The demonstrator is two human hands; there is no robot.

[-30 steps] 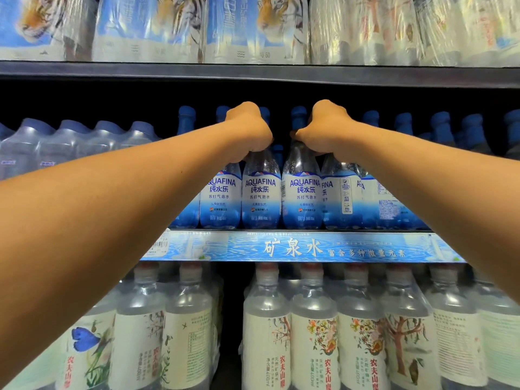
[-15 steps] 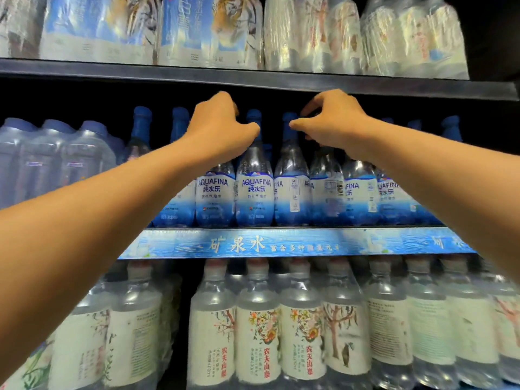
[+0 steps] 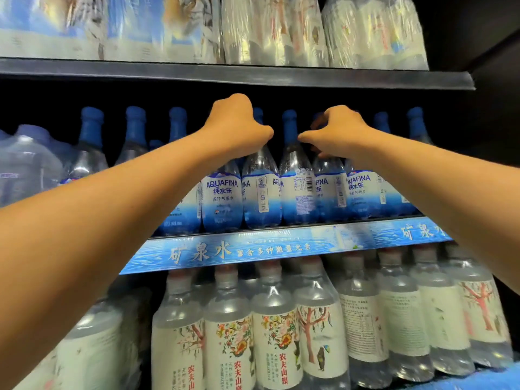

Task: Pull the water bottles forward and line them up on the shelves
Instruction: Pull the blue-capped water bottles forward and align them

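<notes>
Both hands reach into the middle shelf (image 3: 253, 249); the left hand (image 3: 239, 128) closes on a blue-capped bottle's neck, and the right hand (image 3: 337, 133) pinches another; a sideways pull could tip the close neighbours; I count about nine blue caps, five front labels clearly, and one bottle (image 3: 295, 178) between the hands.

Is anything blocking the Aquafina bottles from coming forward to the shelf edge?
Nothing visible. The front Aquafina bottles already stand just behind the blue shelf strip, with no object in front of them. The left hand and right hand are on the bottle necks; what lies in the dark behind them cannot be seen.
</notes>
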